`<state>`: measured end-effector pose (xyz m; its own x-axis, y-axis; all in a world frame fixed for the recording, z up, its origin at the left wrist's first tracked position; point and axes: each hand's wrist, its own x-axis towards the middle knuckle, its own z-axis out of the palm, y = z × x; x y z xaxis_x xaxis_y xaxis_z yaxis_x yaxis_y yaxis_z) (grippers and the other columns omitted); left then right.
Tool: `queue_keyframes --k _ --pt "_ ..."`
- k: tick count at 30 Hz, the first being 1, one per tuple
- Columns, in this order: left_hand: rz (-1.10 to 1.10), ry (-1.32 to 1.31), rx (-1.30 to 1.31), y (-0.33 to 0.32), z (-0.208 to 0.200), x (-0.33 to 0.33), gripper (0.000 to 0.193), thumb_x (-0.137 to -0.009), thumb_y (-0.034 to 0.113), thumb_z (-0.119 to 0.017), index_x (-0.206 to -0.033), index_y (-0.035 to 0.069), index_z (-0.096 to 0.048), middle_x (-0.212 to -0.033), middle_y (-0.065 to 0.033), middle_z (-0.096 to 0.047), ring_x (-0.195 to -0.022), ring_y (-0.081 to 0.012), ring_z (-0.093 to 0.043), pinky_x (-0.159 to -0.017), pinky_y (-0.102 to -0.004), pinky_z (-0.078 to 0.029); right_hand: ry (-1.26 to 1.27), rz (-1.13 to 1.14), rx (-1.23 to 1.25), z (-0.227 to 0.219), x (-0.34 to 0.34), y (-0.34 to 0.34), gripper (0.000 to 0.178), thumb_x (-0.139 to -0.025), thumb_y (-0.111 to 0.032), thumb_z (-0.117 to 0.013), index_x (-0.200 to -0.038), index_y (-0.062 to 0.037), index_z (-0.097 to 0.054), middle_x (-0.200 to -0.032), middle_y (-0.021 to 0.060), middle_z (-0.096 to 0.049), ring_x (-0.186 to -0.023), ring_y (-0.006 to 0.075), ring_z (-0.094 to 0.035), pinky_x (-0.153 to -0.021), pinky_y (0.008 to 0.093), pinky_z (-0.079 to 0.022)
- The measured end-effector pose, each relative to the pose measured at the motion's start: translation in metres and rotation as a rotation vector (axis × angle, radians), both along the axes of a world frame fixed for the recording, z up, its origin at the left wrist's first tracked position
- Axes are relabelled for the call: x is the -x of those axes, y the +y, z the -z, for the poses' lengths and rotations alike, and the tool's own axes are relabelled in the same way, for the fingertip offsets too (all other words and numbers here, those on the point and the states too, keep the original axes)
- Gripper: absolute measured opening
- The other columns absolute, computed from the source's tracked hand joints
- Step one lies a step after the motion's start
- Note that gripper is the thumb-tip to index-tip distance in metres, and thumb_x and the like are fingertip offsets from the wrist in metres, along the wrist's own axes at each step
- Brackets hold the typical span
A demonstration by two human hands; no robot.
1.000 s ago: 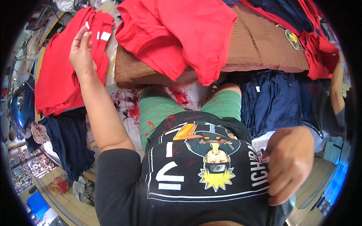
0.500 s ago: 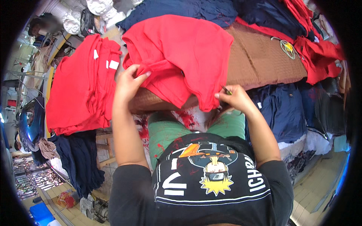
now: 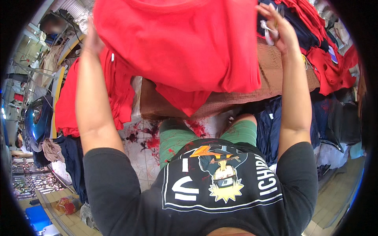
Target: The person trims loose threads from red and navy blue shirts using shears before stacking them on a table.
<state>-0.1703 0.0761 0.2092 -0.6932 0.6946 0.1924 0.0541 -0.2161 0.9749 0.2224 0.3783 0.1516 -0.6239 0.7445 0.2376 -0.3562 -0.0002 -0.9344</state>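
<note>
A red shirt (image 3: 177, 47) is raised and spread in front of me, its curved neckline showing at the top edge of the picture. My left hand (image 3: 93, 39) is at the shirt's left edge, blurred and with its fingers partly behind the cloth. At the right edge my right hand (image 3: 277, 29) has its fingertips by the fabric, several fingers stretched out. A small white, looped object (image 3: 268, 32) lies against that palm; its kind cannot be made out. Below the raised part, a pointed end of red cloth (image 3: 185, 101) hangs over the front of a brown-covered bench (image 3: 271, 65).
A pile of red garments (image 3: 118, 90) lies to the left of the bench. Dark blue clothes (image 3: 267, 114) hang at the right, with more red cloth (image 3: 325, 72) beyond. Red and dark thread scraps (image 3: 151, 142) litter the tiled floor. A shiny blue motorbike panel (image 3: 37, 118) stands far left.
The red shirt has gone from lying on the bench to being lifted and spread. Both hands have moved up and outward; the pile at left is now partly covered by my arm.
</note>
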Motion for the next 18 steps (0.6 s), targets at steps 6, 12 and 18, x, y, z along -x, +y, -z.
queue_keyframes --k 6,12,18 --pt "0.489 -0.445 0.432 -0.067 0.178 0.011 0.094 -0.079 0.081 -0.039 -0.135 0.006 -0.046 -0.135 -0.0075 -0.052 -0.128 -0.0237 -0.044 -0.106 -0.0459 -0.032 -0.724 0.136 0.027 0.121 -0.007 -0.06 0.065 -0.074 -0.069 -0.064 -0.09 -0.0062 -0.071 -0.062 0.004 -0.057 -0.048 0.0123 -0.041 -0.047 0.0303 -0.031" --pt "0.297 0.324 0.628 -0.044 0.156 -0.051 0.043 -0.085 0.018 -0.068 -0.123 0.001 -0.058 -0.117 -0.007 -0.064 -0.107 -0.0172 -0.059 -0.096 -0.0329 -0.043 -0.876 0.02 -0.282 0.155 0.017 -0.105 0.041 -0.076 -0.042 -0.076 -0.089 -0.0038 -0.069 -0.067 0.002 -0.061 -0.06 0.0123 -0.055 -0.055 0.0299 -0.043" --pt "0.263 0.064 -0.348 -0.066 0.049 -0.045 0.028 -0.092 0.02 -0.061 -0.114 0.003 -0.059 -0.108 -0.0061 -0.065 -0.1 -0.0161 -0.063 -0.091 -0.0313 -0.049 -0.242 0.046 0.242 0.051 0.0 -0.101 0.03 -0.085 -0.032 -0.067 -0.102 -0.0088 -0.063 -0.082 0.0026 -0.067 -0.056 0.0116 -0.059 -0.052 0.027 -0.047"
